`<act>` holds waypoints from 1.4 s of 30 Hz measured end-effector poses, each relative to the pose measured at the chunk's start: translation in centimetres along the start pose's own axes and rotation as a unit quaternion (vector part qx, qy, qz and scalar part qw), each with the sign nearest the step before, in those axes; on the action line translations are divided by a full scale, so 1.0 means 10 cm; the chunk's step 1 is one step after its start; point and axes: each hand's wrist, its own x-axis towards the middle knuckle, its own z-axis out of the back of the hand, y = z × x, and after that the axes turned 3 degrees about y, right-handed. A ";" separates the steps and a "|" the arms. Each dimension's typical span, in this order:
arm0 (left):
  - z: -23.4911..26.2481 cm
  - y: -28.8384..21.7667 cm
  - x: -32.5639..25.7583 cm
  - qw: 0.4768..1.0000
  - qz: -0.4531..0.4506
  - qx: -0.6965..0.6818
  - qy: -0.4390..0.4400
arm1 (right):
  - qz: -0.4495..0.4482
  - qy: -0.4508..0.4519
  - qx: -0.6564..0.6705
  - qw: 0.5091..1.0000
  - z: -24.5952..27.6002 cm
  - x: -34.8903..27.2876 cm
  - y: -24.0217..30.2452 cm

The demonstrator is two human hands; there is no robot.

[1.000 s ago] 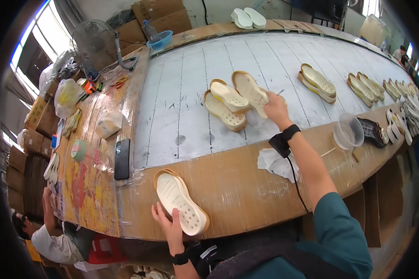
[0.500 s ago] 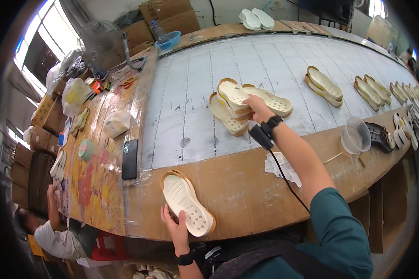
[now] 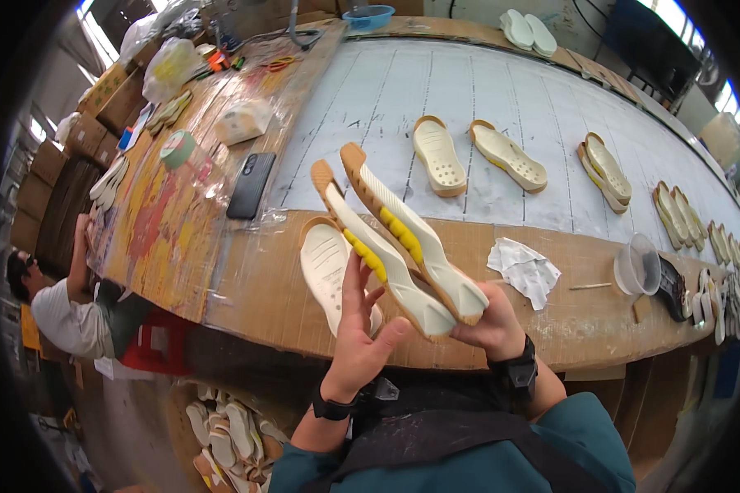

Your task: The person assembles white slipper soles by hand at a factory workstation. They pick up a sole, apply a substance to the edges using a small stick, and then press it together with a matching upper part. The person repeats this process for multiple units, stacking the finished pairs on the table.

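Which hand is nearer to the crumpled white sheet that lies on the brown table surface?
Right. In the picture, the right hand is just below and left of the crumpled white sheet, without touching it; the left hand is farther left and lower.

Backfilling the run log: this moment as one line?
right hand: holding two soles by one end | left hand: open, alongside them | brown worktop: another sole, partly hidden
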 end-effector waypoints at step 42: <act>0.11 0.44 -0.65 0.950 0.090 -0.278 -0.108 | 0.346 -0.041 -0.589 0.729 -0.39 -0.32 -0.60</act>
